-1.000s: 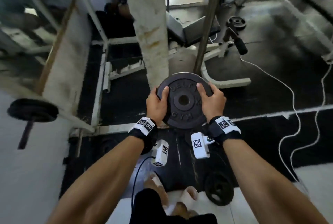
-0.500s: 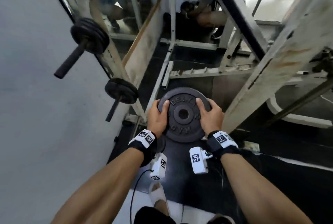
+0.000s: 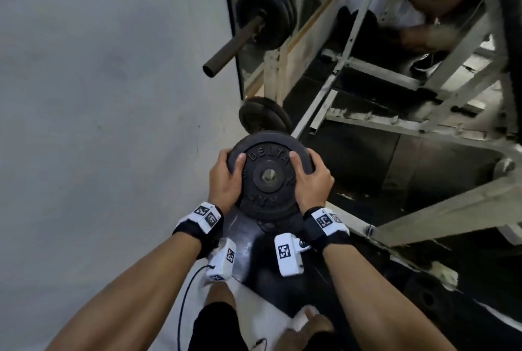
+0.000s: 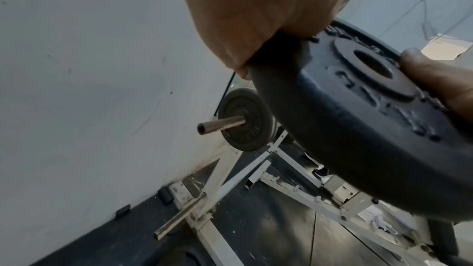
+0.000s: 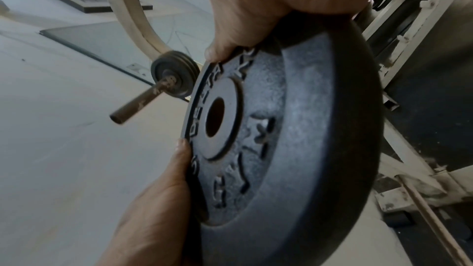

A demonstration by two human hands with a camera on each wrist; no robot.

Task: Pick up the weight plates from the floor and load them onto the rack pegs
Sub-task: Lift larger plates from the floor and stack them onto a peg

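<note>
The left hand [image 3: 224, 181] grasps the left edge of a black weight plate [image 3: 269, 175], with the thumb lying on the lettered face and the fingers wrapped behind the rim. The right hand [image 3: 312, 182] grasps the right edge in the same way, its thumb on the face near the raised word DELTA. The plate is in the air between the two hands, in front of the person's body, and its face with the centre hole is turned toward the head camera. In the left wrist view the left hand [image 4: 256, 11] closes over the thick rim of the plate [image 4: 345, 128], and the thumb of the other hand touches the face beside the hole. In the right wrist view the right hand [image 5: 268, 3] holds the top of the plate [image 5: 294, 139], and the left hand [image 5: 158, 205] holds its lower edge. Just beyond the plate stands a lower peg [image 4: 221, 125] of the rack; it already carries dark plates [image 3: 264, 117], and its bare end points out toward the grey wall [image 3: 113, 124]. Higher on the same white rack frame [image 3: 271, 73] there is an upper peg [image 3: 231, 47] with a stack of several plates [image 3: 268, 11] pushed to its inner end. To the right there are white metal beams [image 3: 423, 215] of gym equipment over a dark floor [image 3: 353, 158]. Both wrists wear black bands with white marker blocks [image 3: 288, 254], and a thin black cable [image 3: 183, 308] hangs under the left forearm.
</note>
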